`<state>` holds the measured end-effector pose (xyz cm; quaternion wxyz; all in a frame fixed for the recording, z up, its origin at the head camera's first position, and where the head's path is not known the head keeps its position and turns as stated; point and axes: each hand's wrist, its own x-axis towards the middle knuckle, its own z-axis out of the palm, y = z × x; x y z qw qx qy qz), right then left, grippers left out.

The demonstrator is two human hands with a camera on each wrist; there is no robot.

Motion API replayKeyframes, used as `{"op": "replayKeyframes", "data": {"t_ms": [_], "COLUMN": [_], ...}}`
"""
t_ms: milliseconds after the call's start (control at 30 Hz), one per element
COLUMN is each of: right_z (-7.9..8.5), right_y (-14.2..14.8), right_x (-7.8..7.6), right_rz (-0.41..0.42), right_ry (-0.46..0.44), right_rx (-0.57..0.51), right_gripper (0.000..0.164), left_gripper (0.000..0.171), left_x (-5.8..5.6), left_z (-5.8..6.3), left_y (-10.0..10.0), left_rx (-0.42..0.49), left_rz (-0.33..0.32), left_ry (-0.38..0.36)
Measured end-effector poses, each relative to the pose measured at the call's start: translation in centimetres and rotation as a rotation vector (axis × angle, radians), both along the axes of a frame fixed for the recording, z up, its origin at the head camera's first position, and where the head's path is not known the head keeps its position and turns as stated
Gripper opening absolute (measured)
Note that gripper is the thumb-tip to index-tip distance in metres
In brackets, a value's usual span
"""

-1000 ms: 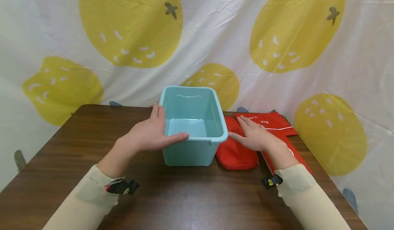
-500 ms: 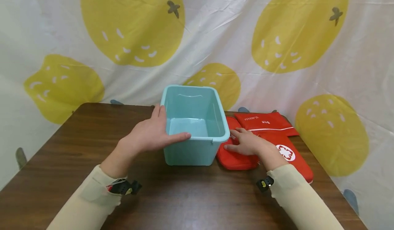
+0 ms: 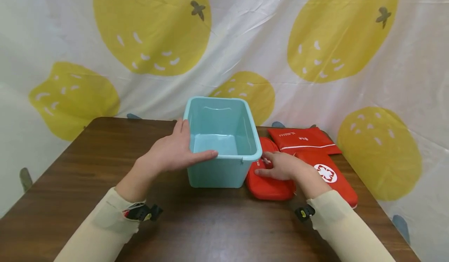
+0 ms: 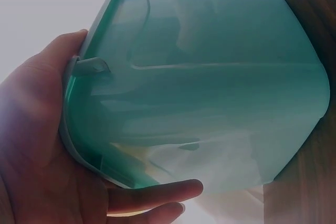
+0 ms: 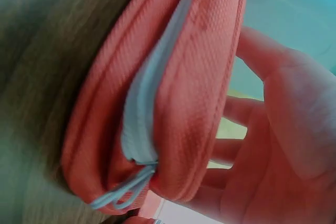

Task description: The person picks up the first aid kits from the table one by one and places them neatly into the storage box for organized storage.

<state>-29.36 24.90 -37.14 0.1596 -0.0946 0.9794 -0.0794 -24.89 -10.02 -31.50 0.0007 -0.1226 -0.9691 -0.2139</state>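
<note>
A light blue plastic bin (image 3: 216,173) stands upright on the table, nothing visible inside. Its near left corner lies against my left hand (image 3: 172,153), thumb along the front rim and straight fingers against the left side; the left wrist view shows the fingers (image 4: 157,195) flat along the outside wall. Right beside the bin is a red first-aid pouch (image 3: 270,188) with a small white cross, partly covered by the right hand (image 3: 285,166). That hand's thumb and bent fingers grip the pouch. Its zipper (image 5: 149,98) and pale pull cord (image 5: 126,187) face the right wrist camera.
Farther right lies a flat red bag with a white round emblem (image 3: 325,173). Behind it is another flat red pouch with a white stripe (image 3: 303,140). A lemon-print cloth (image 3: 231,39) hangs directly behind the brown table (image 3: 217,227).
My right hand has come down from near the bin's right rim onto the red first-aid pouch, which has shifted slightly toward me. My left hand stays at the bin's corner.
</note>
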Motion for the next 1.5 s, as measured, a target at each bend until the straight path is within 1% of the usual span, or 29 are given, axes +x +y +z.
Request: {"op": "replayKeyframes", "data": {"t_ms": [233,467,633,867,1100,1167,1300,1400,1500], "right_z": [0.3,0.2,0.1,0.3,0.3,0.2,0.1,0.0,0.3], "right_y": [-0.7,-0.4,-0.2,-0.1,0.5,0.6,0.8,0.9,1.2], "right_x": [1.0,1.9,2.4,3.3,4.1,4.3,4.7,5.0,5.2], "right_rz": [0.035,0.033,0.048,0.041,0.08,0.087,0.105,0.133,0.161], "right_ry": [0.007,0.014,0.036,0.036,0.079,0.092,0.113,0.139,0.161], "right_rx": [0.045,0.068,0.076,0.099,0.107,0.102,0.102,0.108,0.107], "right_gripper": [0.095,0.097,0.095,0.097,0.088,0.088,0.089,0.086,0.084], "left_gripper": [0.145,0.147,0.147,0.147,0.146,0.146,0.145,0.145,0.145], "left_x": [0.3,0.1,0.0,-0.2,-0.3,-0.3,-0.2,-0.2,-0.3], "left_z": [0.1,0.5,0.6,0.5,0.5,0.5,0.6,0.5,0.4], "left_y": [-0.3,0.0,0.0,0.1,0.4,0.4,0.4,0.4,0.4], "left_rx": [-0.039,-0.107,-0.131,-0.112,-0.055,-0.045,-0.054,-0.063,-0.073], "left_rz": [0.012,0.001,-0.004,-0.009,-0.002,0.002,0.001,0.004,0.011], "left_ry": [-0.004,-0.038,-0.054,-0.064,-0.072,-0.076,-0.072,-0.059,-0.039]}}
